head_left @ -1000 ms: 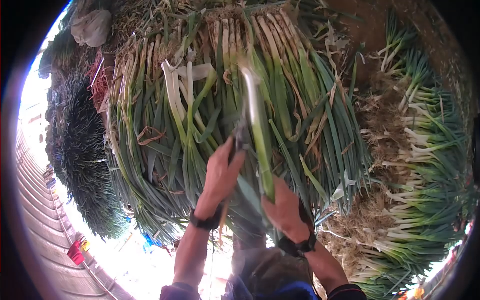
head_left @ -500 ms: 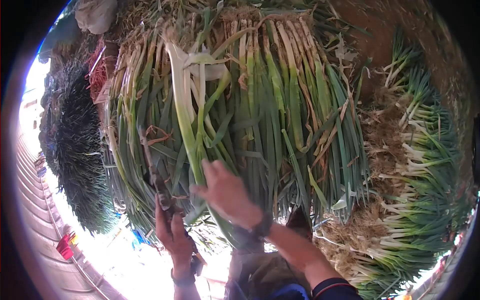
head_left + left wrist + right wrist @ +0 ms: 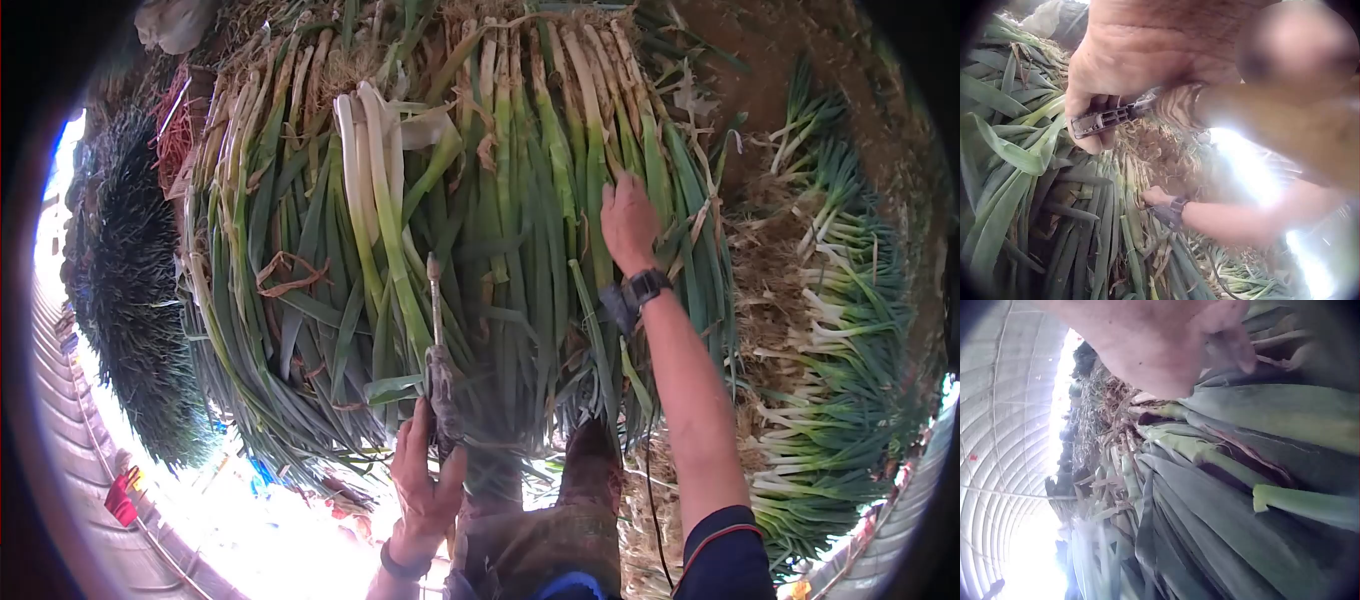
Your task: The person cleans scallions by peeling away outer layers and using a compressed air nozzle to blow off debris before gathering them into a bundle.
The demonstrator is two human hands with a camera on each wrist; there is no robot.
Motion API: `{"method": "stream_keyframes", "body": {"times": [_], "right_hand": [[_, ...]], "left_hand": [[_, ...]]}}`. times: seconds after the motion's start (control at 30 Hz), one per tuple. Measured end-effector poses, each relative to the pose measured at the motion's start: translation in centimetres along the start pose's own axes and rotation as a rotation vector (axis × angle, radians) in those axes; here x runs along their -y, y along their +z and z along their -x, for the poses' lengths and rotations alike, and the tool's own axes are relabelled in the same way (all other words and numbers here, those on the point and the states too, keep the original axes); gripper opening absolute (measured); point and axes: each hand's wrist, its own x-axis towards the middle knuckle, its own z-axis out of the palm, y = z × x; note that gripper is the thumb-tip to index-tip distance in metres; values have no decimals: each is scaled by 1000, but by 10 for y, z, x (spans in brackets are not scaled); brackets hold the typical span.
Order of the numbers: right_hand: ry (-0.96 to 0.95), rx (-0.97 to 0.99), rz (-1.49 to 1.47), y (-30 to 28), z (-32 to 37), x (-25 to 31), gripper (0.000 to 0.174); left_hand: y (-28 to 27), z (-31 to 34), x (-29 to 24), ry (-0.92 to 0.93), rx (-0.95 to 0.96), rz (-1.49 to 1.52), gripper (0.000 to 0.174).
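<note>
Leeks [image 3: 520,350] lie in a broad heap just in front of the person's legs [image 3: 590,480], their green leaves towards the legs and their pale stalks and roots pointing away. Nearest, the left hand [image 3: 425,505] grasps a dark tool [image 3: 440,385] with a slender metal tube, which points away over the leaves. Beyond the tube's tip, a few cleaner, white-stemmed stalks [image 3: 380,170] rest on top of the heap, beside a pale strip [image 3: 425,130].

Farther over, towards the right side, the right hand [image 3: 632,225] touches the stalks with its fingers bent; whether it has gripped one, I cannot tell. A dark band circles its wrist.

Past the heap on the right, more green-topped plants [image 3: 850,300] lie in a long row, roots towards the heap. On the left stands a dark leafy mass [image 3: 125,280], with red strands [image 3: 175,135] near it and a whitish bundle [image 3: 177,22] beyond. Farthest off curves a ribbed, arched wall [image 3: 997,431].
</note>
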Motion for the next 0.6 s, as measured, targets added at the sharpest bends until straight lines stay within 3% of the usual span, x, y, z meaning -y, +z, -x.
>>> {"method": "stream_keyframes", "body": {"times": [0.1,0.17,0.3,0.37,0.47,0.5,0.6], "right_hand": [[-137,17,-9,9,-31,-9,37],[-36,186,10,12,-43,-9,40],[170,323,-91,2,-55,-7,45],[197,673,-435,-11,-52,-17,52],[120,818,-367,-13,-21,-24,66],[143,757,-242,-50,-1,6,64],[16,608,-248,-35,55,-15,65]], "left_hand": [[10,2,3,8,8,-16,68],[17,5,2,-39,32,-9,69],[28,9,-7,-70,95,-17,70],[32,11,-10,-12,116,-9,70],[37,10,-17,-1,132,-2,70],[37,10,-18,19,127,-2,70],[39,12,-26,-12,145,-64,70]]}}
